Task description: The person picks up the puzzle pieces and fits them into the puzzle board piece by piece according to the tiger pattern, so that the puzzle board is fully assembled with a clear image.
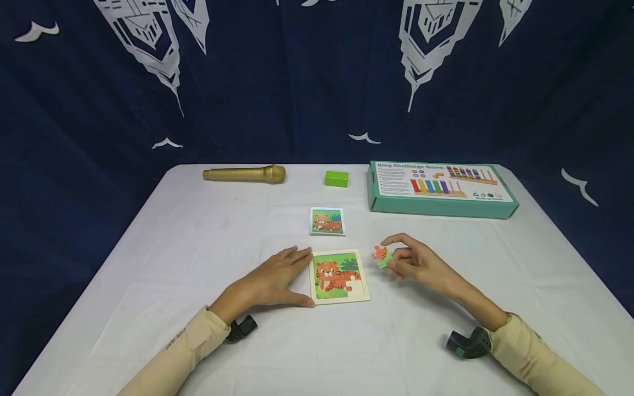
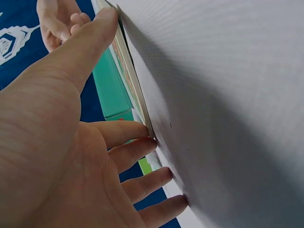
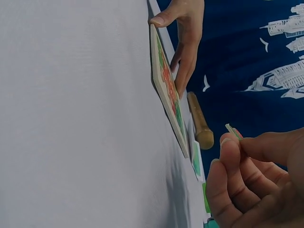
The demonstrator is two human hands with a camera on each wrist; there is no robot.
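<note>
A square wooden tiger puzzle board [image 1: 356,292] lies before me, its lower right corner showing bare wood where a piece is absent. Against its left edge rests my left hand [image 1: 275,278], thumb at the near corner and index finger at the far one, fingers spread and nearly straight. The left wrist view shows those fingertips on the board's edge [image 2: 136,92] and the tabletop. Right of the board, my right hand [image 1: 420,265] pinches an orange and green puzzle piece [image 1: 381,254] between thumb and fingers, raised above the table. In the right wrist view the piece [image 3: 232,129] appears nearly edge-on.
Behind the board lies a small tiger picture card [image 1: 327,221]. Farther back are a gold microphone [image 1: 242,174], a green block [image 1: 337,179] and a teal Ring Challenge Game box [image 1: 441,204]. A white cloth covers the table [image 1: 238,231]; a dark blue curtain [image 1: 297,82] hangs behind.
</note>
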